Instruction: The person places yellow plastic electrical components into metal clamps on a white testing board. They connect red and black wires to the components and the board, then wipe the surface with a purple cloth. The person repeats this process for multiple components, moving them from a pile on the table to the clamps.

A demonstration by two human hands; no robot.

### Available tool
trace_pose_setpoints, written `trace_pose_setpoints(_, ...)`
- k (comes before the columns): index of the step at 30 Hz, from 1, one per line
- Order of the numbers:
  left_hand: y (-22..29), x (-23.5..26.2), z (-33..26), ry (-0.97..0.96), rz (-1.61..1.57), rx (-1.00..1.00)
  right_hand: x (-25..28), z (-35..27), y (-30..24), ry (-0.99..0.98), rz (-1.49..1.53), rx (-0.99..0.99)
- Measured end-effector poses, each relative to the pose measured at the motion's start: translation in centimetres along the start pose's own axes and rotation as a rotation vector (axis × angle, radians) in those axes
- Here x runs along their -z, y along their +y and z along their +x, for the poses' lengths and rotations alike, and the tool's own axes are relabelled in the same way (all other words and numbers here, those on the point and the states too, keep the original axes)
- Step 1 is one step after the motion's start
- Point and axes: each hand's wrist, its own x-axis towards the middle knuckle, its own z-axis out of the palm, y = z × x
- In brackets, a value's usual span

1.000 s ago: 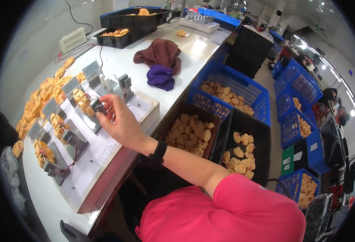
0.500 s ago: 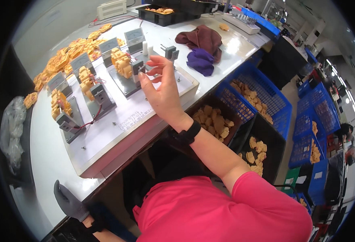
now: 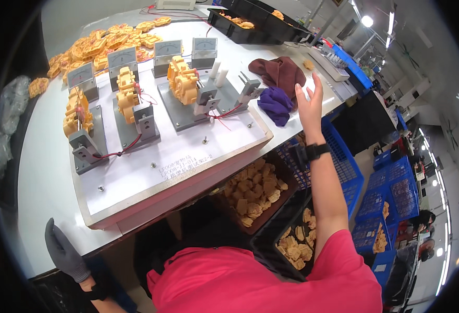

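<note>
- Three yellow-orange plastic gear-like parts (image 3: 182,83) sit in a row on grey metal stands (image 3: 176,112) with red wires, atop a raised white board (image 3: 135,182).
- The bare right hand (image 3: 310,110), thumb and fingers spread wide, is raised beside a crumpled purple cloth (image 3: 275,107); contact cannot be told.
- The grey-gloved left hand (image 3: 66,253) lies at the white tabletop's (image 3: 41,198) near edge, fingers extended together; its grip cannot be told.
- Loose yellow-orange pieces (image 3: 104,46) are heaped behind the stands.
</note>
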Motion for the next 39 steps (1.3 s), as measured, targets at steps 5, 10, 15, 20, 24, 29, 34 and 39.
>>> trace_pose_setpoints(5,-0.5,0.3,-0.1,0.005,0.059,0.020,-1.4,-1.7,7.2,-0.466,-0.594,0.182)
trace_pose_setpoints(10,0.7,0.4,-0.1,0.033,0.098,-0.005,-1.7,-3.1,7.4,-0.483,-0.539,0.281)
trace_pose_setpoints(15,0.4,0.2,-0.3,0.050,0.048,-0.026,2.1,-2.4,3.0,-0.234,-0.452,0.027)
trace_pose_setpoints(20,0.9,0.1,-0.4,0.059,0.038,-0.025,5.7,-1.7,4.8,-0.099,0.171,-0.237)
trace_pose_setpoints(24,0.8,-0.1,-0.1,0.067,0.008,-0.043,6.1,-2.7,-1.9,-0.017,0.574,-0.510)
trace_pose_setpoints(29,1.2,-0.1,0.0,0.072,0.042,-0.040,5.3,-3.0,-4.2,-0.029,0.702,-0.482)
trace_pose_setpoints(34,1.4,-0.1,0.0,0.081,0.057,-0.050,5.7,-2.4,-5.1,-0.088,0.814,-0.453)
trace_pose_setpoints(39,1.8,-0.2,-0.1,0.087,0.042,-0.033,5.6,-1.9,-5.2,-0.085,0.898,-0.466)
